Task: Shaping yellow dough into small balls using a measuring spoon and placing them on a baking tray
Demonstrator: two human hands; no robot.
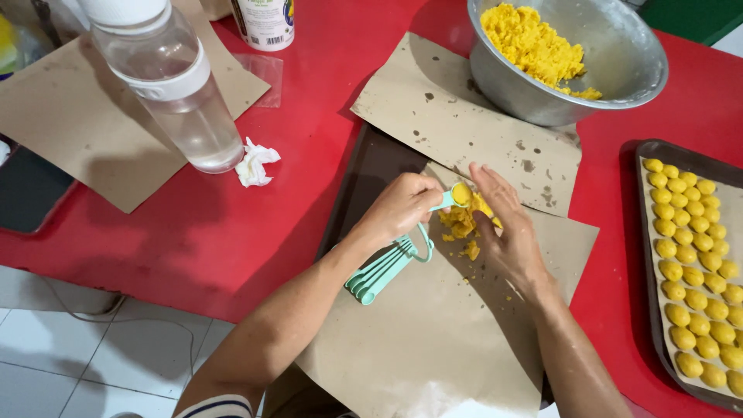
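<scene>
left hand [401, 206]: clamped on a mint-green measuring spoon [457, 196] — the rest of the spoon set [385, 267] hangs below the fist on its ring
spoon axis: handle runs from the left fist toward the right hand, bowl packed with yellow dough
right hand [507, 228]: fingers loosely open, fingertips pressing at the spoon bowl — hands together
dough pile [462, 222]: on brown paper [433, 325], directly under and between both hands
beyond the hands: metal bowl [619, 54] of dough
right of right hand: tray of balls [648, 155], well apart
room: open paper nearer the body
</scene>
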